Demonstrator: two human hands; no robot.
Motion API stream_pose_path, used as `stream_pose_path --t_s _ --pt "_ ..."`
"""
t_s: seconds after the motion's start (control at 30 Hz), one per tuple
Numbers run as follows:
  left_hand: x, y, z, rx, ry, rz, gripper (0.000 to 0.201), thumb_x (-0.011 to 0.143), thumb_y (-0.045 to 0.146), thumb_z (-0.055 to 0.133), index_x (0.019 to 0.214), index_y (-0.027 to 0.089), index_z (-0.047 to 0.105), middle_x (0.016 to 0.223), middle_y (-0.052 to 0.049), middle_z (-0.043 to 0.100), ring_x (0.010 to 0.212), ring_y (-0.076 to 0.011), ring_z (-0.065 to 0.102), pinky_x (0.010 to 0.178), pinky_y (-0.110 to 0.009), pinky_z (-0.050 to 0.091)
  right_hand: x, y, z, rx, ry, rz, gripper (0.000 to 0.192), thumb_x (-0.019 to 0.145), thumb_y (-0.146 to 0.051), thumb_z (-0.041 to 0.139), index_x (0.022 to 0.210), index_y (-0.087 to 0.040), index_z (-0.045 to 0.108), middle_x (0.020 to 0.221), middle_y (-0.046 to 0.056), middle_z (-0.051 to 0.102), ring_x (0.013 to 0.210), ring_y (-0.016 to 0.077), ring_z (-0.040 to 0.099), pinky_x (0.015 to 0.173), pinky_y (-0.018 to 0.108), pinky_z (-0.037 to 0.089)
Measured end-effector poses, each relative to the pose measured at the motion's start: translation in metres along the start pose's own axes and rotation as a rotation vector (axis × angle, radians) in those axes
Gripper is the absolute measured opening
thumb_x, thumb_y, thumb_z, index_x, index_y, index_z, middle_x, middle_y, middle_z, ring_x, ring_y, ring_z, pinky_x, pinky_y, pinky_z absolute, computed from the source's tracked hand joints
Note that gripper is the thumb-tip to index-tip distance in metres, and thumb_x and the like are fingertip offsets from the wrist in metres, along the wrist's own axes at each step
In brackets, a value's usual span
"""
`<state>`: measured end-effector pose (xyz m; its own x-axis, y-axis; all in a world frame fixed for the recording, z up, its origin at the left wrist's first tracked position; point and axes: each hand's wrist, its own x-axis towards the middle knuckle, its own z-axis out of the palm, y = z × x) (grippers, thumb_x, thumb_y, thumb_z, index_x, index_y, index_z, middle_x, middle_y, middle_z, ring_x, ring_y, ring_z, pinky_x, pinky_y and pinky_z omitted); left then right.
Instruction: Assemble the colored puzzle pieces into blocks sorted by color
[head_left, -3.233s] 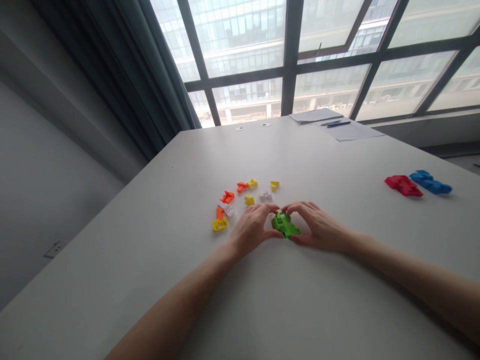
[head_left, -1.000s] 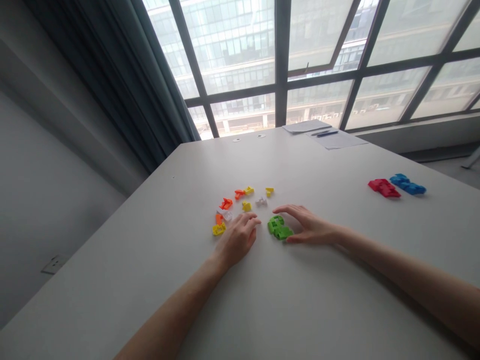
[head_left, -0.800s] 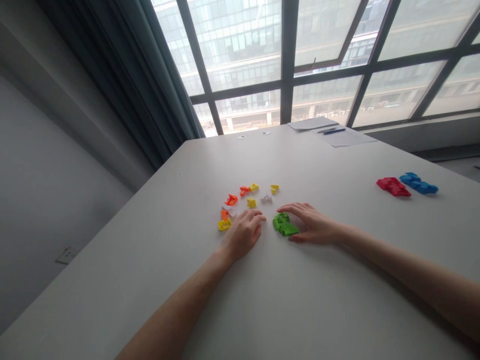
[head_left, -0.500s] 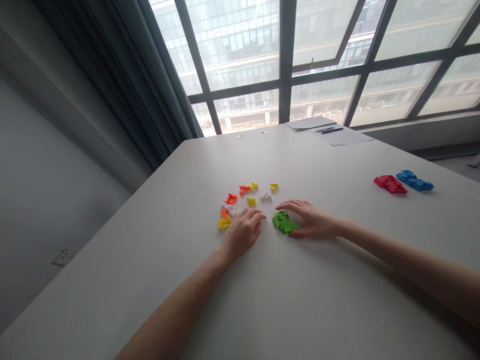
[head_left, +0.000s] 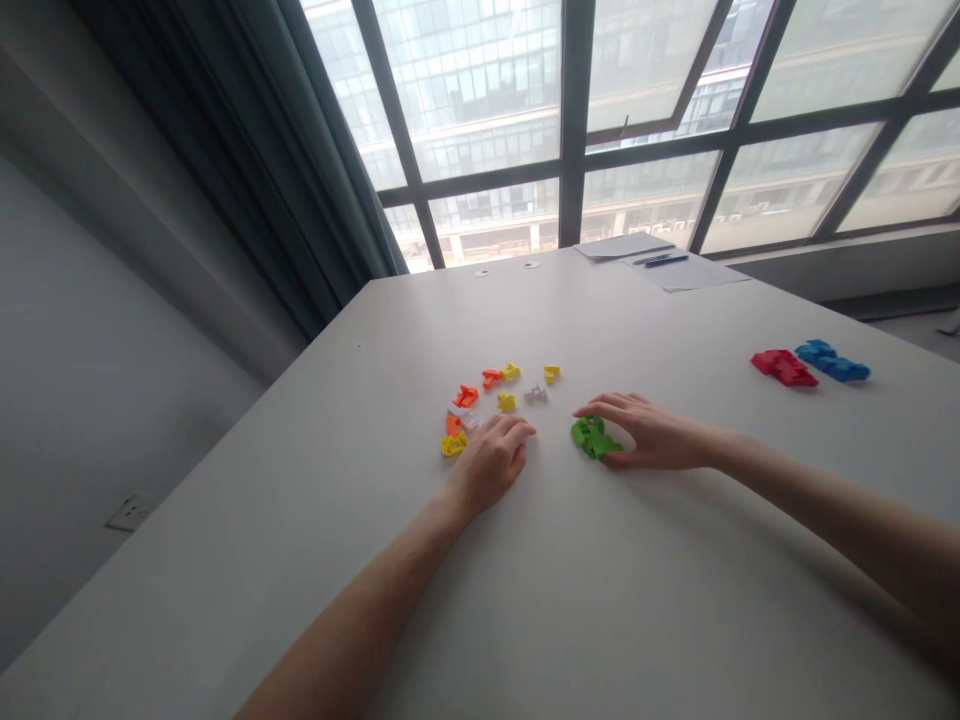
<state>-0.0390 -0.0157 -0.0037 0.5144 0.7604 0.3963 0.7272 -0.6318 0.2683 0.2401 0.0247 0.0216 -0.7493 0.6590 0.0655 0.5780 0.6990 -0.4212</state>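
Beside the loose pieces, my left hand (head_left: 491, 462) rests on the white table (head_left: 480, 620) with its fingers loosely bent and apart from its thumb. It holds nothing that I can see. My right hand (head_left: 652, 432) curves its thumb and fingers around a cluster of green plastic pieces (head_left: 594, 437) lying on the tabletop. Close to my left hand are a yellow piece (head_left: 453, 445), an orange piece (head_left: 454, 425) and a clear whitish piece (head_left: 471, 420). Farther out lie another orange piece (head_left: 465, 397), a yellow piece (head_left: 507, 402) and a whitish piece (head_left: 536, 393).
To the right sit a red cluster of pieces (head_left: 784, 367) and a blue cluster of pieces (head_left: 832, 361). Paper sheets (head_left: 705, 277) and a blue pen (head_left: 666, 260) lie at the far edge by the window (head_left: 495, 100). A dark curtain (head_left: 247, 130) hangs left.
My right hand has slid the green pieces to the right across the table, away from my left hand. My left hand has stayed nearly still beside the loose pieces.
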Motion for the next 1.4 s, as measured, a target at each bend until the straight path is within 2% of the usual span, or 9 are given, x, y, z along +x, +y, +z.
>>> stream_pose_path --t_s 0.27,0.43,0.57,0.7,0.9,1.07,1.17,1.27,1.4 --pt "-0.001 -0.001 0.001 0.003 0.002 0.008 0.028 0.085 0.004 0.050 0.107 0.020 0.059 0.109 -0.007 0.065 0.108 -0.0227 0.057 0.093 -0.041 0.051 -0.061 0.059 -0.026 -0.089 0.071 0.214 0.061 0.077 -0.056 0.060 0.131 -0.030 0.050 0.130 0.009 0.058 0.122 0.0341 0.051 0.099 0.051 0.041" --pt "0.000 0.000 0.001 0.009 -0.009 0.008 0.026 0.086 0.005 0.050 0.106 0.019 0.058 0.110 -0.007 0.064 0.107 -0.0230 0.057 0.094 -0.041 0.050 -0.100 0.090 -0.047 -0.121 0.093 0.324 0.061 0.075 -0.055 0.062 0.128 -0.025 0.054 0.124 0.015 0.061 0.114 0.0362 0.057 0.096 0.046 0.045" --pt "0.000 0.000 0.001 0.009 -0.010 0.009 0.027 0.085 0.004 0.051 0.106 0.019 0.058 0.110 -0.006 0.064 0.106 -0.0227 0.057 0.093 -0.040 0.050 -0.117 0.113 -0.062 -0.129 0.089 0.383 0.061 0.074 -0.051 0.064 0.127 -0.022 0.055 0.126 0.019 0.061 0.113 0.0349 0.058 0.093 0.044 0.044" --pt "0.000 -0.002 0.002 0.006 0.002 0.012 0.028 0.085 0.004 0.051 0.107 0.020 0.058 0.110 -0.006 0.064 0.106 -0.0224 0.057 0.093 -0.040 0.050 -0.117 0.138 -0.077 -0.165 0.070 0.394 0.060 0.069 -0.046 0.068 0.123 -0.021 0.060 0.121 0.018 0.064 0.112 0.0332 0.058 0.094 0.042 0.042" --pt "-0.001 -0.002 0.002 0.011 -0.006 -0.004 0.027 0.086 0.005 0.050 0.106 0.020 0.058 0.110 -0.006 0.064 0.107 -0.0232 0.057 0.094 -0.041 0.050 -0.102 0.163 -0.099 -0.254 -0.026 0.522 0.059 0.066 -0.038 0.071 0.121 -0.020 0.064 0.107 0.018 0.069 0.093 0.0283 0.064 0.078 0.037 0.043" --pt "-0.001 -0.001 0.001 0.011 0.001 -0.002 0.030 0.084 0.005 0.050 0.108 0.021 0.058 0.110 -0.007 0.064 0.108 -0.0229 0.057 0.094 -0.041 0.050 -0.088 0.164 -0.107 -0.336 -0.074 0.554 0.059 0.064 -0.034 0.073 0.121 -0.022 0.064 0.109 0.017 0.070 0.083 0.0248 0.067 0.069 0.032 0.041" --pt "-0.001 -0.002 0.002 0.019 0.001 -0.010 0.032 0.084 0.006 0.050 0.112 0.020 0.056 0.112 -0.008 0.063 0.109 -0.0230 0.057 0.095 -0.041 0.050 -0.082 0.157 -0.109 -0.375 -0.085 0.614 0.058 0.065 -0.029 0.070 0.122 -0.022 0.065 0.110 0.017 0.070 0.080 0.0224 0.066 0.071 0.033 0.039" --pt "-0.002 -0.002 0.003 0.019 0.001 -0.018 0.033 0.086 0.007 0.050 0.115 0.019 0.055 0.113 -0.008 0.063 0.110 -0.0232 0.056 0.095 -0.041 0.050 -0.080 0.152 -0.111 -0.402 -0.097 0.624 0.058 0.066 -0.026 0.068 0.124 -0.023 0.064 0.113 0.017 0.069 0.086 0.0238 0.066 0.074 0.035 0.038" --pt "-0.001 0.000 0.003 0.023 -0.001 -0.027 0.033 0.086 0.007 0.050 0.116 0.020 0.054 0.113 -0.009 0.063 0.110 -0.0234 0.056 0.095 -0.043 0.050 -0.080 0.149 -0.112 -0.472 -0.082 0.594 0.063 0.063 -0.023 0.068 0.126 -0.024 0.062 0.128 0.017 0.062 0.108 0.0328 0.061 0.081 0.041 0.038"
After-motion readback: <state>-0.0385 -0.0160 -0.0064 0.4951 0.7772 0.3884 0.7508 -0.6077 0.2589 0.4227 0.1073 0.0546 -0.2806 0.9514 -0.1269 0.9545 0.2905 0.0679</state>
